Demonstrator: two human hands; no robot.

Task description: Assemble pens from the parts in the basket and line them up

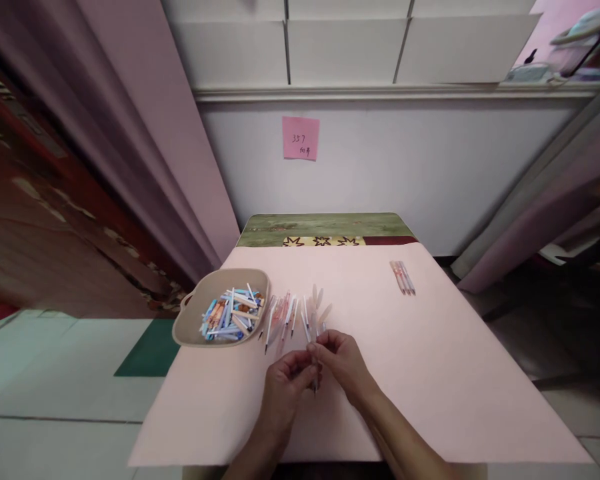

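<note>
Near the front middle of the table, both hands are closed around one slim, pale pen [315,384], its thin tip pointing down toward me. My left hand [289,380] pinches its lower part. Higher up on the pen, my right hand [341,359] grips with thumb and fingertips; the fingers hide much of the barrel. Just beyond the hands lie several white refills [306,312] and clear, frosted pieces [325,312]. Left of these, several pinkish pen barrels [283,313] and dark-tipped refills [270,330] are spread side by side.
A beige basket [183,330] full of mixed pen parts stands at the table's left edge. Several pens [403,277] lie in a row at the right rear. Pink paper [430,387] covers the table. A pink note [301,139] is on the wall behind.
</note>
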